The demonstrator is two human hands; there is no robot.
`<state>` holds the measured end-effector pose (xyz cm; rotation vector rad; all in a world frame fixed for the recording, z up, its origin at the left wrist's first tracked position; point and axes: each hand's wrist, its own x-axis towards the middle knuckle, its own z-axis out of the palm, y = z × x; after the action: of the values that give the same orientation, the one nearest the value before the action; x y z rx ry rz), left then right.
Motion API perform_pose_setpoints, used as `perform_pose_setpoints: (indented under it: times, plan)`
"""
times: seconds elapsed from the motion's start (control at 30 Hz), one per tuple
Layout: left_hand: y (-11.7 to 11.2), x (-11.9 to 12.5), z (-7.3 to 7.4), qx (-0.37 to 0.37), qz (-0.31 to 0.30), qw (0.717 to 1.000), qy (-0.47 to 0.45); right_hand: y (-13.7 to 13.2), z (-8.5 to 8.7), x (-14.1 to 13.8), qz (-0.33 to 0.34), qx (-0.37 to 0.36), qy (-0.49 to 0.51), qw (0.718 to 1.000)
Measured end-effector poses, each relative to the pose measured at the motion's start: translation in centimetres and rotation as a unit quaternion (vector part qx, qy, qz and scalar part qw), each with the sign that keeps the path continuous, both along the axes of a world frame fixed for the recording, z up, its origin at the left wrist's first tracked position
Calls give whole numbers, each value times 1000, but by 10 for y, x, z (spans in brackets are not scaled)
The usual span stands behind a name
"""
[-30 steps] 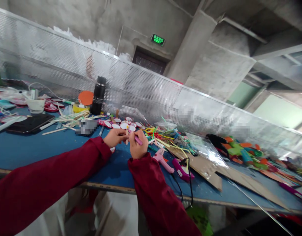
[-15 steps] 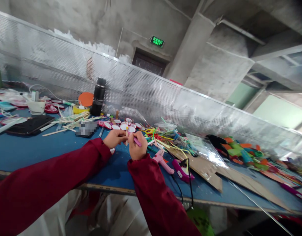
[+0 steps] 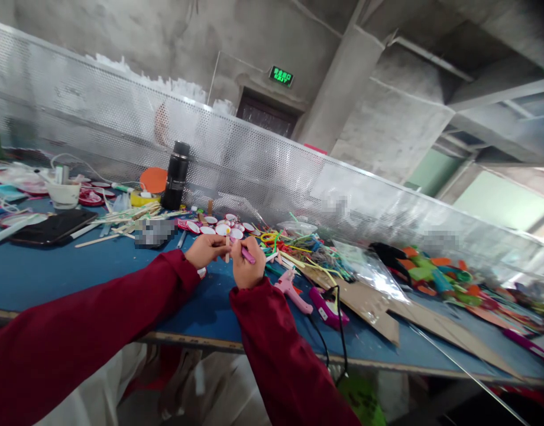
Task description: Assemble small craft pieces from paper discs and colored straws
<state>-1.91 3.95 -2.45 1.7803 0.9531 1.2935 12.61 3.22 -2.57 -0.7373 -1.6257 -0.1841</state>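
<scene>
My left hand (image 3: 205, 251) pinches a thin wooden craft stick (image 3: 227, 257) upright, with a small yellow piece (image 3: 228, 231) at its top end. Close beside it, my right hand (image 3: 248, 266) is closed round a slim pink-purple pen-like tool (image 3: 248, 255). The tool's tip points at the stick, but I cannot tell whether they touch. Several round white discs with red rims (image 3: 223, 228) lie just behind both hands. To the right of my right hand rests a pink glue gun (image 3: 295, 294), beside a purple object (image 3: 327, 310) with a black cable.
Colourful pipe cleaners (image 3: 307, 251) are heaped at the right, near flat cardboard (image 3: 365, 305) and clear plastic. Loose wooden sticks (image 3: 121, 222), a black bottle (image 3: 177, 176) and a dark phone-like slab (image 3: 54, 228) sit at the left. A perforated metal screen (image 3: 254, 160) runs behind the blue table.
</scene>
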Motion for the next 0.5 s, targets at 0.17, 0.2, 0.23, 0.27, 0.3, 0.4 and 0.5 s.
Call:
perform_pose_setpoints:
  times: [0.17,0.2,0.23,0.27,0.3,0.4,0.5]
  plan:
    - [1,0,-1,0,-2,1000,6,-1,0,1,8,-5,2,1000]
    - [1,0,-1,0,-2,1000,6,-1,1,0,8,-6,3,1000]
    - [1,0,-1,0,-2,1000,7,-1,1,0,7,-6,3,1000]
    - [1,0,-1,0,-1,1000,7,-1,1,0,6,-6,4,1000]
    - [1,0,-2,1,0,1000,7,-1,1,0,6,-5,5,1000]
    - [2,0,-2,4,1,1000,7,-1,1,0,8,-4,4,1000]
    - [2,-1,-3,2,-2,1000,7,-1,1,0,9,-7,1,1000]
